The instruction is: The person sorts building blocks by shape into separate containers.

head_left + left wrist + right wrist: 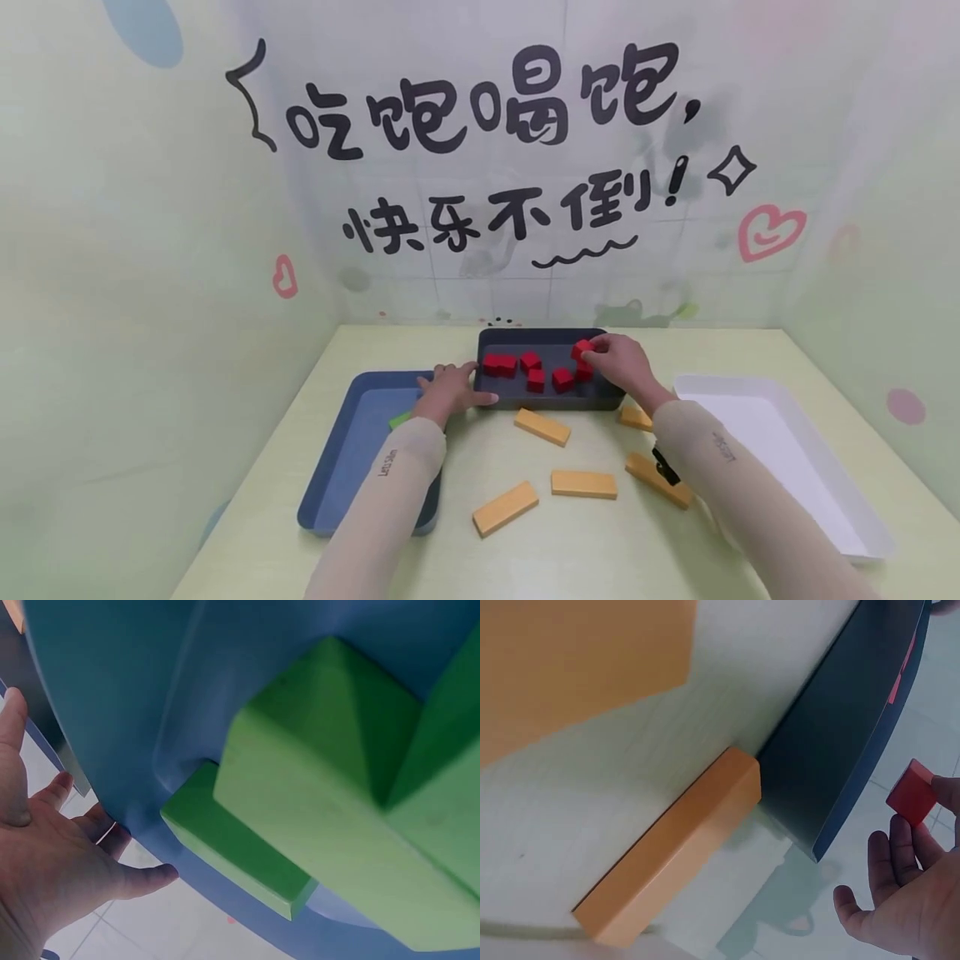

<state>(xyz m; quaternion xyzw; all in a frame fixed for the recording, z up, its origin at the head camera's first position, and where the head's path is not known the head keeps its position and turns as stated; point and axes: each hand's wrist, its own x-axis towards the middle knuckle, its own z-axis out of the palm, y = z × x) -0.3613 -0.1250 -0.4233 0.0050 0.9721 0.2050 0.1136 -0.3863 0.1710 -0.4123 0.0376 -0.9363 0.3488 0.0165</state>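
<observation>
Between thumb and fingertips, my right hand (624,364) pinches a red cube (913,793) over the right end of the dark grey tray (551,337). Several more red cubes (530,361) lie inside that tray. My left hand (452,390) is spread between the dark tray's left end and the blue tray (360,382), holding nothing. In the left wrist view its fingers look straight and lie close to the blue tray's rim; whether they touch it I cannot tell. Green blocks (300,787) lie in the blue tray, mostly hidden by the left arm in the head view.
Several yellow-orange wooden blocks (583,484) are scattered on the pale table (525,558) in front of the dark tray. One orange block (679,844) lies against that tray's near side. A white tray (765,467) stands at the right. A printed wall covering (480,292) rises behind the table.
</observation>
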